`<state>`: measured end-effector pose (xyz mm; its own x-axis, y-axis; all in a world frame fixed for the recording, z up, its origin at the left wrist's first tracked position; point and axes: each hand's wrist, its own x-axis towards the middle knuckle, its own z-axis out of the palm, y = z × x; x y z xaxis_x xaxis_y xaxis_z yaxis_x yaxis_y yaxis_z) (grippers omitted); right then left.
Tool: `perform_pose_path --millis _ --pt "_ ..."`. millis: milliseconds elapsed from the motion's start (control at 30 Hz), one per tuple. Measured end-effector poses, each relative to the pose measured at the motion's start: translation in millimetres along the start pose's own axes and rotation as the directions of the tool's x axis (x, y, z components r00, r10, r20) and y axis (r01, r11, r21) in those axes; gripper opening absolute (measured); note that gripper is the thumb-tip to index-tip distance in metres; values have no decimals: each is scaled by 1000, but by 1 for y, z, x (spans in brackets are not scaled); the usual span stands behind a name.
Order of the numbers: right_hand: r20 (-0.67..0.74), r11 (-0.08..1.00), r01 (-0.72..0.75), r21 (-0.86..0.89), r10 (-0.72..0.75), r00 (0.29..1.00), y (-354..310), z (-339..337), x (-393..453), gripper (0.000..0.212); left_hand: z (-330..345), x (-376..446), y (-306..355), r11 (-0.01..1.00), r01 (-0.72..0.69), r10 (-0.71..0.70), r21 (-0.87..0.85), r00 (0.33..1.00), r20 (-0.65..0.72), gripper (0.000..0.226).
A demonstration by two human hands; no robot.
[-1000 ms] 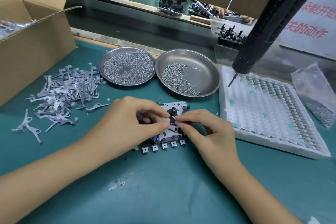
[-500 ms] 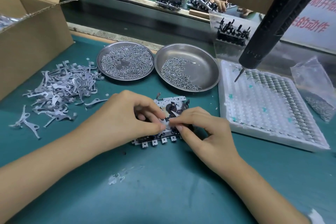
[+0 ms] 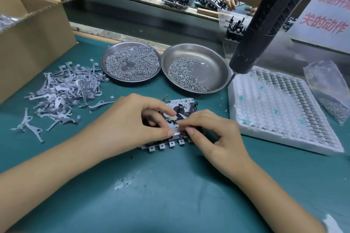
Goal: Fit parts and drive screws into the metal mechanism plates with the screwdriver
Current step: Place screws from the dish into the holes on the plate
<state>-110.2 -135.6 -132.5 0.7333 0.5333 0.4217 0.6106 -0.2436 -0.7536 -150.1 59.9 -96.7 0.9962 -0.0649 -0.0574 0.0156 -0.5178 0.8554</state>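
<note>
A metal mechanism plate (image 3: 181, 103) with black parts and square tabs lies on the green mat. My left hand (image 3: 130, 121) covers the plate's left half, its thumb and forefinger pinching at the middle. My right hand (image 3: 214, 134) meets it from the right, and the fingertips of both hands hold a small flat metal lever (image 3: 173, 128) on the plate. A black electric screwdriver (image 3: 265, 21) hangs from above at the right, its bit over the tray's corner, with no hand on it.
Two steel dishes stand behind the plate: the left dish (image 3: 130, 62) full of small parts, the right dish (image 3: 197, 68) with screws. A heap of grey levers (image 3: 64, 92) lies left, a cardboard box (image 3: 32, 30) beyond. A white tray (image 3: 280, 108) sits right beside a plastic bag (image 3: 329, 91).
Both hands stayed on the plate, working the small lever at its middle with small finger shifts. The hanging screwdriver swung slightly against the scene as my head moved.
</note>
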Motion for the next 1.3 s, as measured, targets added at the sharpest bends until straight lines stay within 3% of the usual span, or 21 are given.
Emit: perform_pose_path --millis 233,534,667,867,967,1034,1101,1134,1201,1301 --pt "26 978 128 -167 -126 992 5 3 -3 12 1 -1 -1 1000 -22 22 10 1000 -7 27" --pt "-29 959 135 -248 -147 989 6 10 -4 6 0 3 -3 1000 2 -2 -21 1000 10 29" --pt "-56 993 67 -94 -72 996 5 6 -1 7 -3 7 -6 997 -9 15 -80 997 77 31" --pt "-282 986 -97 137 133 950 5 1 2 11 -6 12 -6 992 -112 116 -52 990 84 40" --pt "-300 981 -105 162 151 942 5 3 3 10 -13 16 -4 981 -193 193 -15 981 -12 29" --pt "-306 984 -87 155 132 943 5 3 2 9 -21 27 -6 973 -228 218 -20 949 -227 10" --pt "-314 986 -75 148 118 942 6 4 2 7 -33 42 -11 969 -180 239 170 856 -459 8" --pt "-314 986 -72 148 116 942 6 3 1 8 -40 51 -14 942 -91 251 322 830 -499 14" --pt "-312 985 -72 155 118 943 6 3 1 8 -52 68 -23 813 111 189 572 878 -439 28" --pt "-308 985 -64 159 111 945 6 3 0 9 -53 85 -29 717 255 -3 648 932 -363 31"
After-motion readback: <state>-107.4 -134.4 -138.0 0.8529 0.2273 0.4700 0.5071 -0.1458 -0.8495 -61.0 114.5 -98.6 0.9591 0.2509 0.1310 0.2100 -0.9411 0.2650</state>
